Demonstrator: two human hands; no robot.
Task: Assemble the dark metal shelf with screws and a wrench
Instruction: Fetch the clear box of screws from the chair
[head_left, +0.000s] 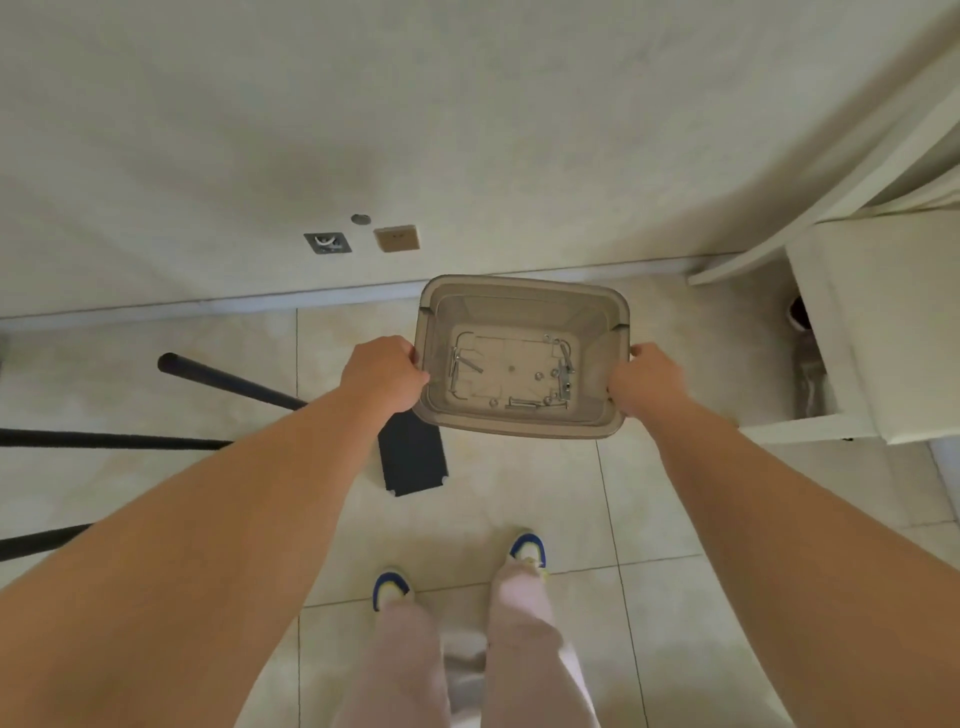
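I hold a translucent grey-brown plastic bin (524, 291) in front of me above the floor. My left hand (384, 371) grips its left rim and my right hand (647, 379) grips its right rim. Inside on the bin's bottom lie several silver screws (550, 375) and a bent metal wrench (460, 364). On the tiled floor beneath lie the shelf's dark parts: a black flat panel (413, 457), partly hidden by the bin, and long black tubes (228, 382) (109, 439) stretching to the left.
A cream wall with a socket plate (397, 238) and an open outlet box (327, 242) rises straight ahead. A white cabinet (872, 322) stands at the right. My feet in blue-and-white shoes (527, 551) stand on beige tiles (519, 499).
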